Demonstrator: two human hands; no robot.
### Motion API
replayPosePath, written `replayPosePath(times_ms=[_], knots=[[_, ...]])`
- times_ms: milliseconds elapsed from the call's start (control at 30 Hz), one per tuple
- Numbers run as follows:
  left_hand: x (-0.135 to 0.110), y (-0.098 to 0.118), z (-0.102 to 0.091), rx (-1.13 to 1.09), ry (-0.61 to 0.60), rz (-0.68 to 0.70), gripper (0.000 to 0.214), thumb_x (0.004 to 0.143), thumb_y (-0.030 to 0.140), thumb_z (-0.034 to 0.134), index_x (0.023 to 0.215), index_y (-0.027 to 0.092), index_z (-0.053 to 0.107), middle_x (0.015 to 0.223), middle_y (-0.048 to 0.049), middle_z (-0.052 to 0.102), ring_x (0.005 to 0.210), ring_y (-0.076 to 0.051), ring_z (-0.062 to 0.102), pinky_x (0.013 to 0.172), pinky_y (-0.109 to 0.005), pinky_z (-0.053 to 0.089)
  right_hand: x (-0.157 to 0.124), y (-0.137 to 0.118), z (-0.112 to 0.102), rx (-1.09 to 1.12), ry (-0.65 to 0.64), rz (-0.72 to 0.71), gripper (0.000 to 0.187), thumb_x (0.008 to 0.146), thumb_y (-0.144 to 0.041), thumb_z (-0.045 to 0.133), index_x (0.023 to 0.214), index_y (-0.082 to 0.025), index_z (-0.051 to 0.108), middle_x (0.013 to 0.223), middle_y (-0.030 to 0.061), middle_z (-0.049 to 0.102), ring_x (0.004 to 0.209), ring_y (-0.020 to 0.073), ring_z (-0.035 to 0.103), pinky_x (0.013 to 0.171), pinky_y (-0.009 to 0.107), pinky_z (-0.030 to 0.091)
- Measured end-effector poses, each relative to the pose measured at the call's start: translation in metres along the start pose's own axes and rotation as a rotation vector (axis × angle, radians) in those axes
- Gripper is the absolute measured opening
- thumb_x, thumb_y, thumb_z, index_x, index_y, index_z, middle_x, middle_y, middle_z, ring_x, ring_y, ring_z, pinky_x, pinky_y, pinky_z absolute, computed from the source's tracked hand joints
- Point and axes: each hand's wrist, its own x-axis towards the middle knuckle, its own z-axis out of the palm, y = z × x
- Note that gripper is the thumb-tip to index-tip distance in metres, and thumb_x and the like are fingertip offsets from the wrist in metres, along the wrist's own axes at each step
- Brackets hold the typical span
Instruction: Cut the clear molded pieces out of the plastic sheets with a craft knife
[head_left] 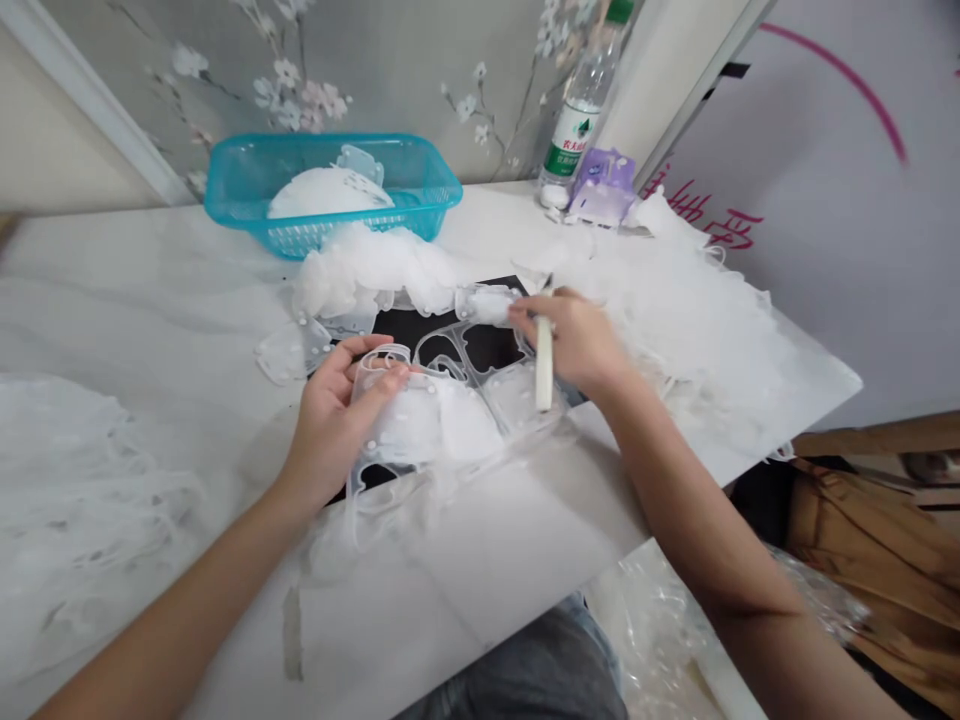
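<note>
Over the middle of a white tabletop [150,300], a person's left hand [337,420] holds up the edge of a clear plastic frame [386,353]. Its fingers [379,385] curl narrowly around the rim, with white moulded cups [427,420] sitting in the frame's openings just below. The right hand [570,340] is closed firmly on a cream-coloured handle [544,365], its fingertips [525,312] just beside a white piece [487,305] at the frame's far end. Whatever the handle leads to is hidden by that hand. The frame lies across a black sheet [397,325] at centre, bordered by heaps of fluffy white material [367,270], with another heap [75,500] at the left edge. Upper left of centre, a turquoise plastic basket [240,190] holds a white dome [326,195] and a clear piece [358,165]. Toward the top right stand a water bottle [577,120] and a purple packet [604,190]. At lower right, a brown bag [877,560] and crumpled clear plastic [660,640] sit near the person's jeans [525,690].
</note>
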Motion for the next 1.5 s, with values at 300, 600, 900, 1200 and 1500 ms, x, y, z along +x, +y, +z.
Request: replayPosePath(times_ms=[300,600,900,1200,1500], knots=[[-0.015,0.024,0.009,0.404,-0.016,0.25,0.036,0.069,0.036,0.071,0.099,0.025,0.054,0.077,0.0026,0.065,0.06,-0.011,0.056,0.051,-0.02,0.043,-0.025,-0.061,0.011,0.607,-0.187,-0.438,0.019,0.085,-0.035,0.055,0.078,-0.018,0.061,0.076,0.0021,0.065,0.07,0.0124,0.055,0.067,0.025,0.045],[0.014,0.042,-0.03,0.766,-0.107,0.191,0.036,0.06,0.054,0.071,0.072,0.02,0.068,0.076,0.0006,0.061,0.073,-0.015,0.053,0.061,-0.023,0.043,-0.017,-0.051,-0.002,0.685,-0.045,-0.072,0.016,0.084,-0.03,0.054,0.076,-0.018,0.06,0.065,-0.0028,0.054,0.058,0.0082,0.046,0.055,0.021,0.037],[0.016,0.02,-0.025,0.104,-0.256,-0.141,0.042,0.067,0.034,0.071,0.106,0.023,0.059,0.088,-0.0026,0.069,0.074,-0.017,0.066,0.06,-0.025,0.053,-0.012,-0.036,0.01,0.61,0.016,0.112,0.015,0.08,-0.028,0.056,0.071,-0.017,0.059,0.056,-0.0037,0.05,0.052,0.0092,0.042,0.053,0.024,0.037],[0.001,-0.006,-0.003,0.124,-0.065,0.129,0.024,0.074,0.032,0.067,0.095,0.022,0.064,0.074,0.0009,0.065,0.069,-0.011,0.063,0.065,-0.02,0.053,-0.021,-0.048,0.012,0.357,0.163,-0.26,0.016,0.082,-0.033,0.06,0.093,-0.023,0.063,0.09,0.0033,0.069,0.081,0.0201,0.055,0.078,0.037,0.043],[-0.006,-0.007,0.003,0.113,-0.23,0.087,0.051,0.071,0.026,0.069,0.12,0.018,0.056,0.118,-0.0087,0.062,0.102,-0.02,0.061,0.084,-0.029,0.053,-0.028,-0.055,0.024,0.403,-0.053,-0.474,0.019,0.086,-0.034,0.055,0.098,-0.02,0.061,0.096,0.0038,0.068,0.082,0.0176,0.054,0.079,0.033,0.044]])
